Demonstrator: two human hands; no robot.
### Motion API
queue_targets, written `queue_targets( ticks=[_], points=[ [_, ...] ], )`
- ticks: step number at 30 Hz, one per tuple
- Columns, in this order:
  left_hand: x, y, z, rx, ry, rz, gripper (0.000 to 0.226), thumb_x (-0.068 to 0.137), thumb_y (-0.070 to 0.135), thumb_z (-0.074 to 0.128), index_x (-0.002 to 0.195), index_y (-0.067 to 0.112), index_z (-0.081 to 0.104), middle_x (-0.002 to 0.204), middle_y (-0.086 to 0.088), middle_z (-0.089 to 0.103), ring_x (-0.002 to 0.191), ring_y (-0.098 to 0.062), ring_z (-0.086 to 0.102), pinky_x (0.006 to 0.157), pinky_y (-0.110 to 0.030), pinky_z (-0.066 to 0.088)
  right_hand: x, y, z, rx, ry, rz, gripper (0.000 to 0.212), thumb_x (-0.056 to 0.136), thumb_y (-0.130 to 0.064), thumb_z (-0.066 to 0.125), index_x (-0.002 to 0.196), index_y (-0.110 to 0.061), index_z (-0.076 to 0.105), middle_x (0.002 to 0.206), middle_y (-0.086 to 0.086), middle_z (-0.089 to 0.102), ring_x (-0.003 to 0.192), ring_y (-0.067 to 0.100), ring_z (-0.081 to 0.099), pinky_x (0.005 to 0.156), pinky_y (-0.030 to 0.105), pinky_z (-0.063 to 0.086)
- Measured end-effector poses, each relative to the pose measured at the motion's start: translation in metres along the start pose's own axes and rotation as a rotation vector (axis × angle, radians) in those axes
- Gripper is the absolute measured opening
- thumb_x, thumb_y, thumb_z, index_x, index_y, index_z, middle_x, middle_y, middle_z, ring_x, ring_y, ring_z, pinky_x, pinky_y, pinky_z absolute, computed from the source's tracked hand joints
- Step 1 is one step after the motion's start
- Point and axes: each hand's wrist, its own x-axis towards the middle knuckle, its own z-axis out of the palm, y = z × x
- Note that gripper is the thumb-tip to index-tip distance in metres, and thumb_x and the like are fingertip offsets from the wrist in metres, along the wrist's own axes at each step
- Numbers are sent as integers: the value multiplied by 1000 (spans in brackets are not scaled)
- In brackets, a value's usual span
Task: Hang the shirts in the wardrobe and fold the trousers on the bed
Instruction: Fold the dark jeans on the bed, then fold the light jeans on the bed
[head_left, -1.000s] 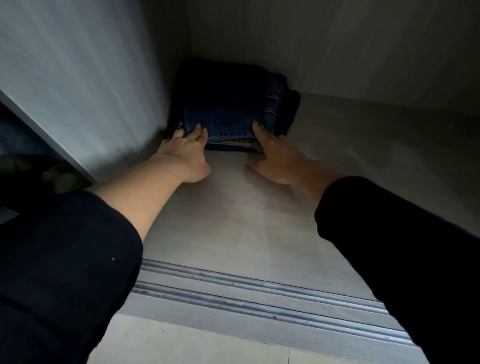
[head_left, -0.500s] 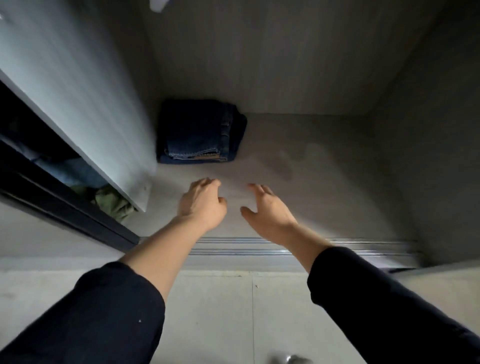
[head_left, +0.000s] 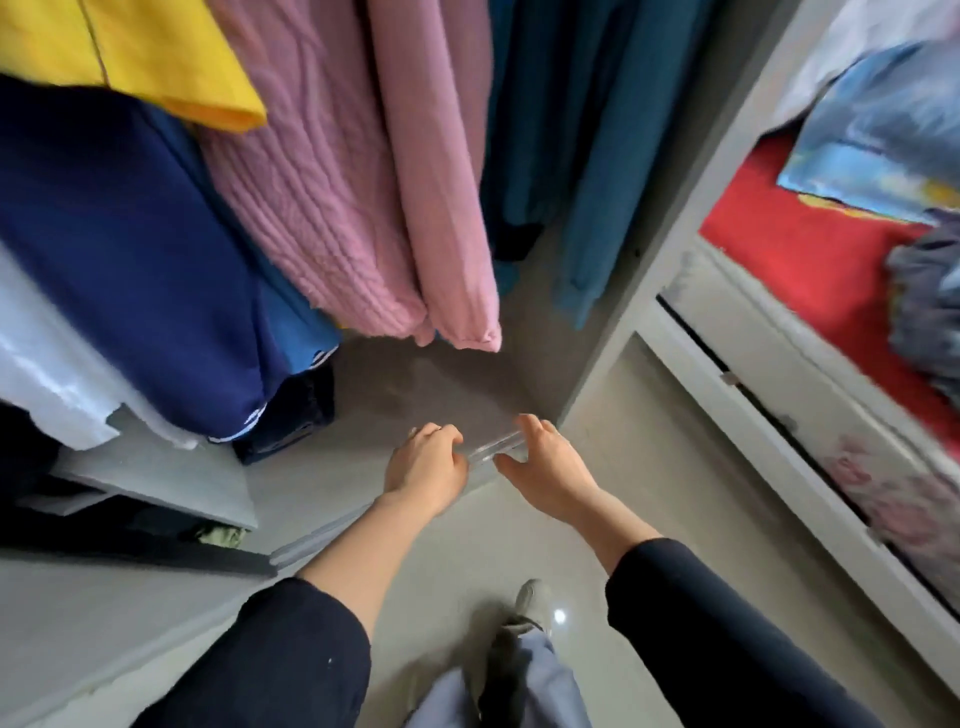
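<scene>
Both hands were held out low in front of the open wardrobe (head_left: 670, 218), close together but not touching. The left hand (head_left: 427, 464) had its fingers loosely curled and gripped nothing. The right hand (head_left: 546, 470) was relaxed with the thumb spread, and it too was empty. Both hovered above the sliding track (head_left: 496, 445) at the front edge of the wardrobe floor.

The shirts hung inside, above the hands: a yellow top (head_left: 135, 52) at the upper left, a navy top (head_left: 130, 244) with white stripes at its hem below it, a pink ribbed sweater (head_left: 322, 187) in the middle, and teal shirts (head_left: 576, 156) further right. A dark folded pair of trousers (head_left: 291, 413) lay on the wardrobe floor at the left, partly hidden under the hem of the navy top.

The bed (head_left: 810, 249), with a red cover, stood to the right, just beside the wardrobe's side panel. A pale blue garment (head_left: 883, 135) and a grey garment (head_left: 930, 317) lay crumpled on it. Below the arms, one shoe (head_left: 535, 597) rested on the tiled floor (head_left: 675, 467).
</scene>
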Motion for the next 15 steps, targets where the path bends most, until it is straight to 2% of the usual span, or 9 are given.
queue_targets(
  ticks=[6,12,15],
  points=[
    [-24,149,-5,51,-39,214,31,90,19,47,118,23,60,127,-1,55,122,-22,44,95,-30,40,-78,75,-115,44,169,182,62,91,-37,59,142,-12,36,138,12,46,125,29,48,98,31,40],
    [-42,326,43,113,-138,441,33,91,22,44,122,24,56,130,-1,53,125,-21,42,100,-33,38,-150,202,-205,139,287,381,63,92,-39,58,144,-14,34,143,8,43,127,24,46,102,31,38],
    [-50,414,74,122,-185,495,34,92,23,42,123,24,55,131,-1,51,126,-21,39,99,-35,38,-176,267,-255,176,343,466,61,93,-37,56,145,-13,33,144,8,42,128,24,45,102,31,38]
  ],
)
